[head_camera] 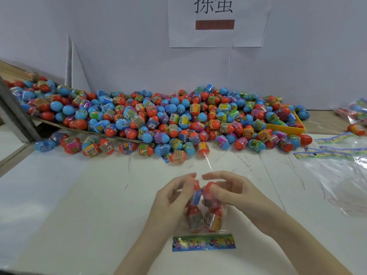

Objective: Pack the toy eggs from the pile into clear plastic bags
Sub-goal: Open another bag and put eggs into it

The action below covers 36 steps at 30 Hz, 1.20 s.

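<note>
**Toy eggs go into a clear bag at a packing table**

Nearest the camera, a clear plastic bag (204, 221) lies on the white table (79, 195), its colourful header strip (204, 243) printed with lettering too blurred and inverted to read. Two orange eggs (195, 217) lie side by side at the header end of the bag; at least two more sit at its far end under the fingers. Both hands are curled around that end: the left hand (172, 197) pinches an egg with a blue label through the film, and the right hand (228, 191) grips an orange egg. Beyond them, a pile of blue and orange toy eggs (168, 120), too many to count, spreads across a cardboard sheet (49, 123) and a yellow tray (288, 127). Several empty bags (333, 155) lie at right. A paper sign (216, 20) on the wall bears two Chinese characters, partly cropped.
</note>
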{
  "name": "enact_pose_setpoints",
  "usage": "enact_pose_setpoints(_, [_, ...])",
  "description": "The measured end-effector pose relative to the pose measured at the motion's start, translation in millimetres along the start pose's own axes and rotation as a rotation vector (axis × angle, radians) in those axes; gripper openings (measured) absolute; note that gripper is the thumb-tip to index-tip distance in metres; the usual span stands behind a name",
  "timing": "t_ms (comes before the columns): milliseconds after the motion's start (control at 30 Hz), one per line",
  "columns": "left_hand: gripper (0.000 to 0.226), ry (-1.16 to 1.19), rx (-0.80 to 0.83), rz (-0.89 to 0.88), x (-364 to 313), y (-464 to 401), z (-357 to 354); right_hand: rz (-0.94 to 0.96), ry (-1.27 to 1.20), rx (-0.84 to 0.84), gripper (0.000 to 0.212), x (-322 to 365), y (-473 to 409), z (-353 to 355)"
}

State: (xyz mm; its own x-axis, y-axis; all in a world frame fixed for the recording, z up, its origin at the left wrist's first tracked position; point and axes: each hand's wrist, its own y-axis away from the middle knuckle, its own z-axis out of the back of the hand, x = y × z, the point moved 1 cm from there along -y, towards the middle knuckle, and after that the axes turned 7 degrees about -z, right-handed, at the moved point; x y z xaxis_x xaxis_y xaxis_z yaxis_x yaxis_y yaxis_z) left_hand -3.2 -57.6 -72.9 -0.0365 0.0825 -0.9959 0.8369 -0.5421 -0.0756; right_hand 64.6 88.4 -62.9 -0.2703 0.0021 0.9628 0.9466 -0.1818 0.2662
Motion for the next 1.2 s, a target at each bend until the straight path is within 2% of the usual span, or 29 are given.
enact_pose_setpoints(133, [0.014, 0.042, -0.093, -0.038, -3.1, -3.7, 3.1, 0.025, -0.026, -0.036, 0.033, -1.5, -0.8, 0.1])
enact_pose_setpoints(300, [0.014, 0.094, -0.157, -0.03, -2.7, -4.7, 9.8, 0.055, -0.005, -0.063, 0.028, -2.4, -1.4, 1.6])
enact_pose_setpoints(400, [0.013, 0.121, -0.127, 0.03, -3.0, -7.4, 15.3, 0.059, -0.036, -0.089, 0.022, -3.4, -2.1, 5.5])
enact_pose_setpoints(500, [0.016, 0.057, -0.031, 0.044, -5.5, -10.2, 20.6, 0.072, -0.067, -0.124, 0.017, -2.5, -2.0, 8.2])
enact_pose_setpoints(600, [0.016, -0.023, 0.02, 0.016, -8.9, -11.7, 25.6, 0.105, -0.071, -0.17, 0.026, -3.1, -3.5, 10.1])
enact_pose_setpoints(700, [0.013, -0.043, 0.015, -0.008, -9.2, -13.4, 30.1, 0.102, -0.096, -0.164, 0.024, -3.7, -3.6, 10.1])
enact_pose_setpoints(833, [0.023, -0.067, 0.004, -0.034, -7.8, -14.8, 33.3, 0.104, -0.113, -0.153, 0.015, -5.4, -3.0, 11.6])
enact_pose_setpoints(900, [0.028, -0.06, 0.017, -0.036, -8.2, -15.6, 36.0, 0.109, -0.131, -0.115, 0.017, -5.3, -2.0, 13.3])
enact_pose_setpoints(1033, [0.031, -0.07, 0.105, -0.049, -10.7, -18.5, 43.3, 0.095, -0.154, -0.044, 0.017, -5.0, -1.7, 15.9])
enact_pose_setpoints(1200, [0.043, -0.074, 0.174, -0.086, -9.9, -21.1, 50.7, 0.082, -0.179, -0.046, 0.013, -6.3, -3.3, 17.2])
